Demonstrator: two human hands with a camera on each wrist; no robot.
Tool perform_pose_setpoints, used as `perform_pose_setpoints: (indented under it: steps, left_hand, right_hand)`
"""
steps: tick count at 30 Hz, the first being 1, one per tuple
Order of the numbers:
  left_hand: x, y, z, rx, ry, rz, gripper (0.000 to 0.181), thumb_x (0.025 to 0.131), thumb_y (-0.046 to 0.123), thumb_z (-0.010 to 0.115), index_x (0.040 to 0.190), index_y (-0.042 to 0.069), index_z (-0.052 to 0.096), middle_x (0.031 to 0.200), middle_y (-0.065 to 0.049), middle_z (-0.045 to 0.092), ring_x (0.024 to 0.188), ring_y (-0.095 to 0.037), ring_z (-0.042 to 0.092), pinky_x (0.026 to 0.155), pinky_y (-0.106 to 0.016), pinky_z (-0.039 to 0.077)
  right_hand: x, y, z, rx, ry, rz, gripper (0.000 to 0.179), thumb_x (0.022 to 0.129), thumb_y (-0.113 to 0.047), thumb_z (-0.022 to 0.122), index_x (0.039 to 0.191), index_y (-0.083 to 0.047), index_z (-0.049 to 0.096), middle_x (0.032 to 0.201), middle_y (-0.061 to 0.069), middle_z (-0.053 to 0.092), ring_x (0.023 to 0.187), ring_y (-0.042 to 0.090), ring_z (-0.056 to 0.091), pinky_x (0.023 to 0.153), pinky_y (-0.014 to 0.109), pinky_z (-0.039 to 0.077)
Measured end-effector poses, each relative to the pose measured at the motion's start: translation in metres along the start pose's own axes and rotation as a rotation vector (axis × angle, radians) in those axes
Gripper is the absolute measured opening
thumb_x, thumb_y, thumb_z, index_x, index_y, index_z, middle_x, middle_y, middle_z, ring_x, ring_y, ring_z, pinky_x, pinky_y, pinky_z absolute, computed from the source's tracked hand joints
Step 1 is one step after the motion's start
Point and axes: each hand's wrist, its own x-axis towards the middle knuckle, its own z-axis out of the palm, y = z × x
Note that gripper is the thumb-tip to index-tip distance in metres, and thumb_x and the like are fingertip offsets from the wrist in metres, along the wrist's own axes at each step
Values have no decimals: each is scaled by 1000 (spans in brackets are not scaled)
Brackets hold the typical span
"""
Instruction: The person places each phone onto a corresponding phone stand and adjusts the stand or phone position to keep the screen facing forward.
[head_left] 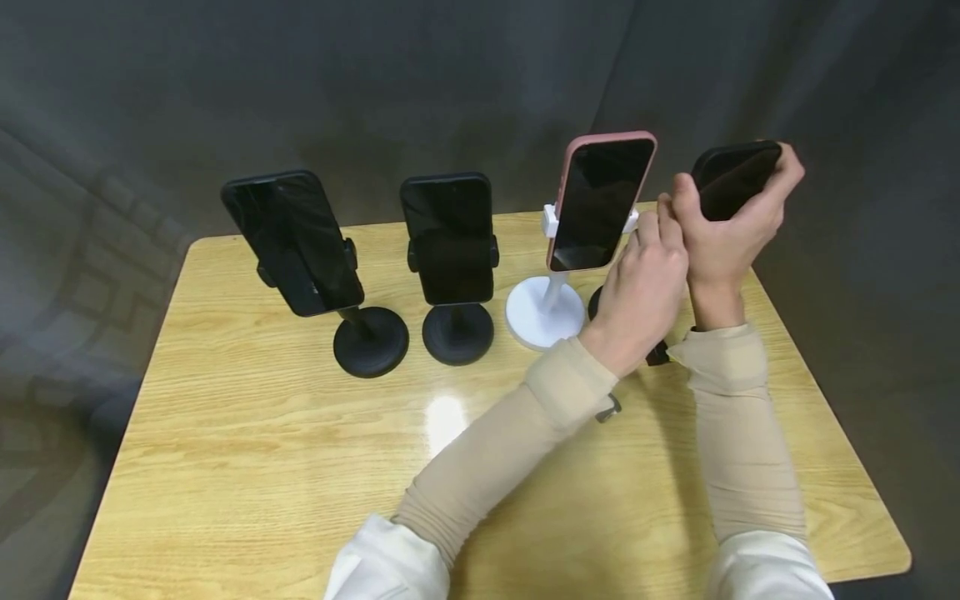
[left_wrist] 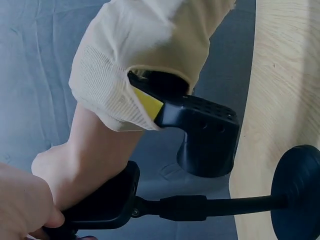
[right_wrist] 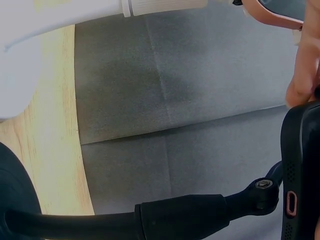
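Observation:
My right hand [head_left: 731,237] grips a black-cased phone [head_left: 738,179] at the far right, thumb along one side and fingers round the other. Curled fingers of my left hand [head_left: 647,279] hold the edge of the holder beside that phone; the exact contact is hidden. Behind the phone in the right wrist view is the jointed arm of a black phone stand [right_wrist: 180,217]. Its round base [left_wrist: 300,190] shows in the left wrist view. Just left of my hands, a pink-cased phone [head_left: 603,200] sits clamped in a white stand [head_left: 543,315].
Two black phones, one tilted [head_left: 296,242] and one more upright [head_left: 453,242], stand clamped in black stands on the left. All stands are on a wooden table [head_left: 247,467]. A dark cloth [head_left: 450,83] hangs behind it. A black wrist camera [left_wrist: 207,135] sticks out from the right sleeve.

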Motion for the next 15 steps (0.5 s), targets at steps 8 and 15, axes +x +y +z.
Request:
perform_pose_setpoints:
  steps: [8, 15]
  left_hand:
    - [-10, 0, 6, -14, 35, 1, 47, 108, 10, 31, 149, -11, 43, 114, -2, 64, 84, 1, 61, 78, -6, 49]
    - [-22, 0, 11, -159, -72, 17, 57, 104, 13, 49, 153, -11, 34, 115, -4, 60, 85, -3, 58, 74, -7, 49]
  right_hand:
    - [-1, -5, 1, -24, 26, 9, 74, 69, -39, 77, 129, -4, 53, 105, -10, 63, 99, 15, 60, 88, 25, 45]
    - [-1, -8, 0, -18, 27, 18, 74, 70, -39, 77, 130, -4, 53, 101, -11, 64, 97, 14, 60, 86, 24, 45]
